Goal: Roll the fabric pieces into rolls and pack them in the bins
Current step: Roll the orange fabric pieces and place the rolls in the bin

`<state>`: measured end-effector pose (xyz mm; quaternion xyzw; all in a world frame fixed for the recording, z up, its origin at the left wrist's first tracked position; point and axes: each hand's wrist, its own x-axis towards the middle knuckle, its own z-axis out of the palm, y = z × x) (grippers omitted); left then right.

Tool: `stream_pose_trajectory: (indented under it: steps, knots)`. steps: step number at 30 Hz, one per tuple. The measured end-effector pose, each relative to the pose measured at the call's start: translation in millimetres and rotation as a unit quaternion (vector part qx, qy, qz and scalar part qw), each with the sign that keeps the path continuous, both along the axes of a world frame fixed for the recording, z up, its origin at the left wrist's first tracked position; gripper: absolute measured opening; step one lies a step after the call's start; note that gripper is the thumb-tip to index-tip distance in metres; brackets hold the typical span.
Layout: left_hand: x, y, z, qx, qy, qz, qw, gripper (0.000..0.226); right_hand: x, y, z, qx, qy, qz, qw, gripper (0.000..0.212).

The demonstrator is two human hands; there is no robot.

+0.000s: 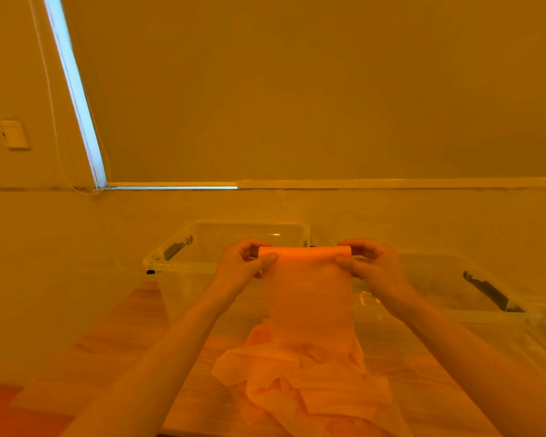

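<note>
A long orange fabric strip (309,294) hangs in the air above the table, its top edge curled into a small roll (304,251). My left hand (243,263) pinches the roll's left end and my right hand (371,263) pinches its right end. The strip's lower part lies crumpled in a pile (303,373) on the wooden table. Behind the hands stand two clear plastic bins, the left bin (177,263) and the right bin (473,313), both with dark handles.
The wooden table (123,335) reaches from the near edge back to a pale wall. A window blind (297,89) and its bead cord (49,99) fill the upper view. A wall switch (13,134) sits at the left.
</note>
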<state>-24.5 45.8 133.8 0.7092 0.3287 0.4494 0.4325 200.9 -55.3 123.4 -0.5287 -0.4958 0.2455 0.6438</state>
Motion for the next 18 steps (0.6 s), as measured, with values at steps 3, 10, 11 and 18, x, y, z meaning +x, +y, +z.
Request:
stream_pose_trajectory:
  steps: [3, 10, 11, 18]
  knots:
    - [-0.1, -1.9, 0.2, 0.008, 0.007, -0.019, 1.0, 0.024, -0.7, 0.6, -1.5, -0.007, -0.01, -0.01, 1.0, 0.018]
    - [1.0, -1.9, 1.1, 0.014, 0.014, -0.014, 1.0, 0.018, -0.7, -0.9, -5.0, -0.012, -0.014, 0.001, 1.0, 0.025]
    - [1.2, -1.1, 0.5, 0.015, 0.014, -0.008, 1.0, 0.016, -1.0, -1.1, -4.4, -0.012, -0.014, 0.003, 1.0, 0.029]
    - [0.5, -1.5, -2.3, 0.013, 0.017, -0.013, 1.0, 0.027, 1.3, 1.1, -5.2, -0.015, 0.0, -0.008, 1.0, 0.026]
